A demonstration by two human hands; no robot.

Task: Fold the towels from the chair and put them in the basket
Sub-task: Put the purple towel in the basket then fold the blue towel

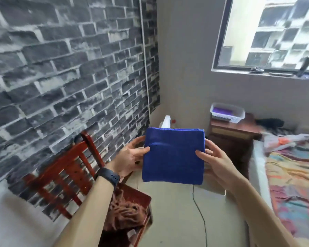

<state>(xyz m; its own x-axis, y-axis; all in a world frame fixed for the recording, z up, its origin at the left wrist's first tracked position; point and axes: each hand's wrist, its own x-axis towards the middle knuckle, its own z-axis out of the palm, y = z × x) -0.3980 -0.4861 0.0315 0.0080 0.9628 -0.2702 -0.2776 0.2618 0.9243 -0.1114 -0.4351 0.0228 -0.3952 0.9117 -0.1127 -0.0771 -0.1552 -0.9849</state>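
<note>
While both hands are holding the blue towel [173,157] up as a folded square, the folding is looking finished. The left hand [130,157] is pinching its nine o'clock edge and the right hand [212,157] its three o'clock edge. The basket [225,118] is sitting well apart at two o'clock, so carrying it across is likely coming next. A brown towel [128,213] is lying unfolded on the chair [64,166] at seven o'clock.

A brown towel [127,214] lies on the chair [139,195], a white basket [227,118] on the nightstand [234,129].
</note>
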